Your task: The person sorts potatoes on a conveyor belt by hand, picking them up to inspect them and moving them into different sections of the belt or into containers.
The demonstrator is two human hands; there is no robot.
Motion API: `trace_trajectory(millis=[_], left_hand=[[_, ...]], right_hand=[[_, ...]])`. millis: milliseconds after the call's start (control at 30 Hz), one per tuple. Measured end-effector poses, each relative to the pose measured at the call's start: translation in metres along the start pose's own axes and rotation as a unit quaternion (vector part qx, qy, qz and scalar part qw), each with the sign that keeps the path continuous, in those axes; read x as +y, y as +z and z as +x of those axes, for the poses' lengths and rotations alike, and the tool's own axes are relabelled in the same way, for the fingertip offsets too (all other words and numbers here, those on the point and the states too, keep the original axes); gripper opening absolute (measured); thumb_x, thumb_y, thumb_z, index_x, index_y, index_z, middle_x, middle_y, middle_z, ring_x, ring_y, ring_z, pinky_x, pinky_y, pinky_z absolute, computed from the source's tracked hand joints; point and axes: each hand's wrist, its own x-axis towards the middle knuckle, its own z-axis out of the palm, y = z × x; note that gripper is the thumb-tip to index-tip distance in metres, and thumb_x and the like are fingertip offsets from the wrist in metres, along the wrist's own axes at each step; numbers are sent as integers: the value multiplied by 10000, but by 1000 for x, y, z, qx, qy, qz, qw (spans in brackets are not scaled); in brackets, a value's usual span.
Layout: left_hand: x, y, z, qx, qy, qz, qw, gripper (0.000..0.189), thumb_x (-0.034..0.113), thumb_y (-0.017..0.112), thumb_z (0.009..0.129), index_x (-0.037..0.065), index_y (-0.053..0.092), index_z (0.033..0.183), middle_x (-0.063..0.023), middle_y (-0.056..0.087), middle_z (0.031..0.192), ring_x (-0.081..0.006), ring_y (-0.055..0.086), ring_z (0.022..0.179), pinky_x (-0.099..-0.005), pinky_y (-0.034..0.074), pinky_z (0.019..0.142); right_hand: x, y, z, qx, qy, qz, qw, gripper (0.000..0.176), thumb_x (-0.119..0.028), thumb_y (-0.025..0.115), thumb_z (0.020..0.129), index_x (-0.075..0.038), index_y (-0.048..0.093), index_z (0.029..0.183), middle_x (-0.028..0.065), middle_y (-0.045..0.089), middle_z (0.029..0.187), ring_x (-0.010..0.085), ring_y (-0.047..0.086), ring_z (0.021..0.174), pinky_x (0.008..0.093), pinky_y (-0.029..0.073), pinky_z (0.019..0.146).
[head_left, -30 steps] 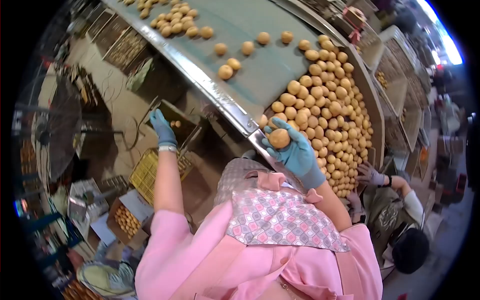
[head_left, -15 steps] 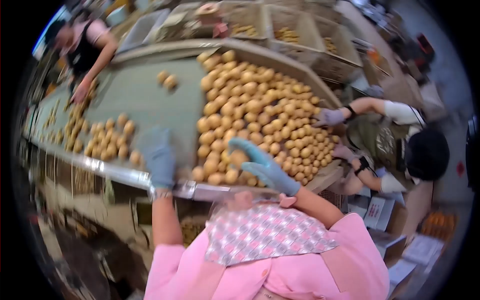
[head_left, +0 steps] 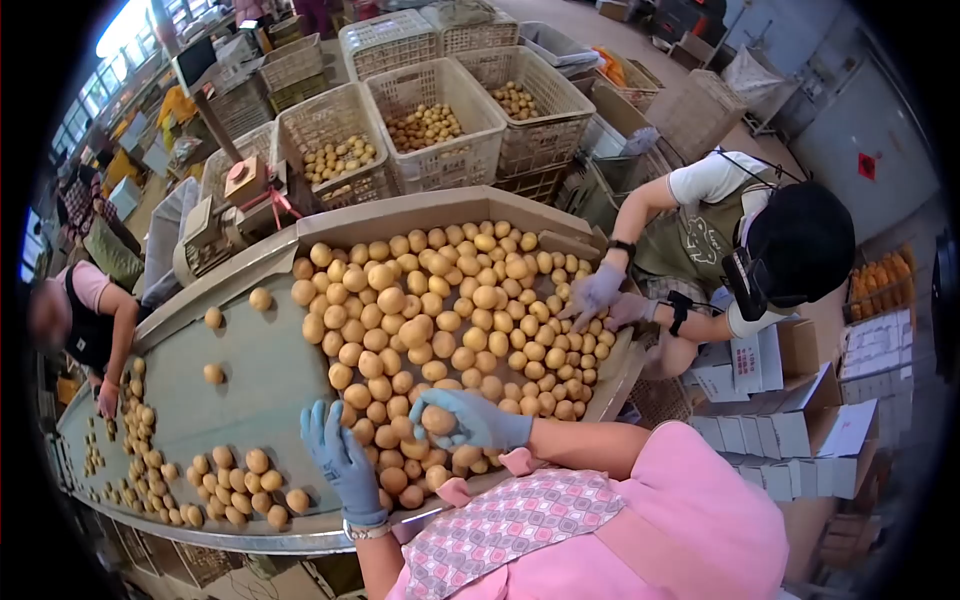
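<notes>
Round yellow-brown fruits [head_left: 380,275], potato-like, lie in a wide pile on the sorting table [head_left: 200,335]. My left hand [head_left: 343,462], in a blue glove, is upright with its fingers spread beside the pile's left edge, holding nothing. My right hand [head_left: 465,418], also blue-gloved, has its fingers curled round one fruit [head_left: 437,419] over the front of the pile. A smaller group of fruits [head_left: 235,485] sits on the green surface to the left of my left hand.
At the right, a co-worker in a black cap [head_left: 800,240] has both gloved hands [head_left: 597,290] at the pile. Another person [head_left: 95,320] reaches in at the far left. Crates [head_left: 435,120] of fruit stand behind the table; open cartons [head_left: 800,400] are at the right.
The view has turned and tilted up, showing more crates. My left hand has come to the pile's edge from the green surface. My right hand's spread fingers have curled round a fruit.
</notes>
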Motion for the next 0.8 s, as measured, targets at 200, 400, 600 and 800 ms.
trace_trajectory(millis=[200, 400, 600, 800], left_hand=[[4, 4, 3, 2, -12, -19, 1000, 352, 78, 503, 1087, 37, 674, 1393, -192, 596, 1520, -450, 457, 1500, -555, 359, 1237], [3, 2, 6, 34, -3, -26, 999, 312, 45, 494, 1106, -17, 679, 1349, -175, 643, 1453, -379, 558, 1410, -494, 416, 1198], [17, -7, 9, 52, -11, -57, 997, 329, 26, 510, 1068, -11, 689, 1341, -183, 649, 1429, -411, 527, 1428, -519, 395, 1203], [16, -9, 8, 54, -9, -65, 996, 328, 47, 529, 1057, -12, 687, 1337, -204, 615, 1458, -413, 529, 1418, -512, 399, 1206]], right_hand=[[-4, -14, 13, 99, 62, 150, 982, 436, -416, 521, 1158, -99, 574, 1453, 48, 652, 1334, 117, 665, 1090, 225, 578, 827], [3, -11, 7, 75, 61, 83, 992, 345, -348, 515, 1151, -131, 639, 1388, 8, 702, 1186, 61, 617, 833, 162, 488, 673], [-161, -106, 15, 257, -270, 101, 922, 369, -446, 549, 1102, -121, 665, 970, 3, 652, 890, 103, 576, 771, 251, 477, 671], [-367, -223, -14, 357, -397, 133, 835, 391, -467, 577, 1099, -83, 647, 1124, 69, 691, 1046, 253, 717, 988, 374, 638, 855]])
